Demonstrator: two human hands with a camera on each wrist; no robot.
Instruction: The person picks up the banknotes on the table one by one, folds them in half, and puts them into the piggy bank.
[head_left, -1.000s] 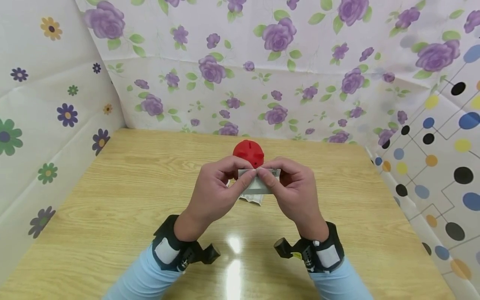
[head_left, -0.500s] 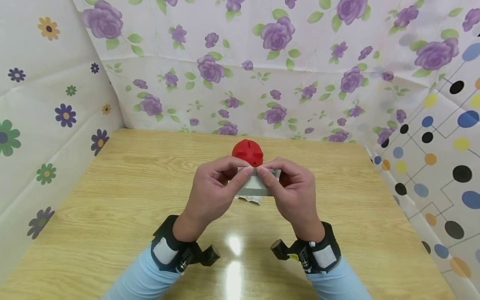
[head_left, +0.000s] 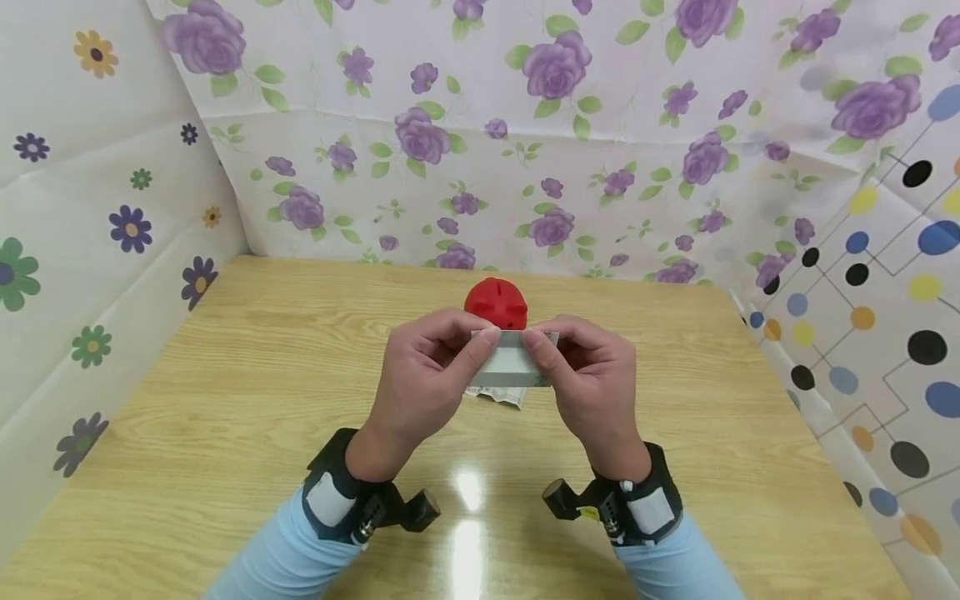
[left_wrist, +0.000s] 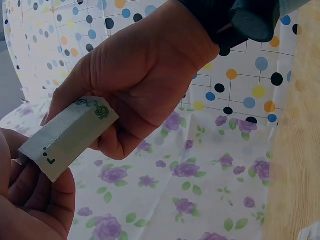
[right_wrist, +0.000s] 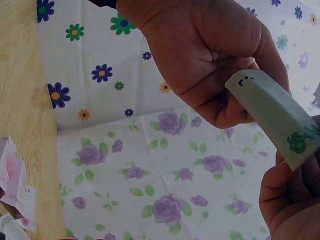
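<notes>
My left hand (head_left: 420, 375) and right hand (head_left: 597, 383) hold a small folded pale piece of paper or thin card (head_left: 512, 363) between them, above the table. Each thumb presses on its near face, close to the upper edge, with the fingers curled behind. In the left wrist view, the card (left_wrist: 70, 137) shows a lengthwise crease and green printing near its ends. The right wrist view shows the card (right_wrist: 272, 115) bowed slightly along its length. Just beyond the hands sits a red domed object (head_left: 495, 302) with raised ridges, partly covered by them.
A crumpled printed paper (head_left: 504, 396) lies on the wooden table (head_left: 247, 375) below the held card, partly hidden. Pink-and-white packaging (right_wrist: 16, 175) shows at the left edge of the right wrist view. Patterned cloths (head_left: 480, 150) hang behind and at both sides.
The two thumbs have moved apart along the card's upper edge, so more of its face shows between them. The red object and the paper on the table stay put.
</notes>
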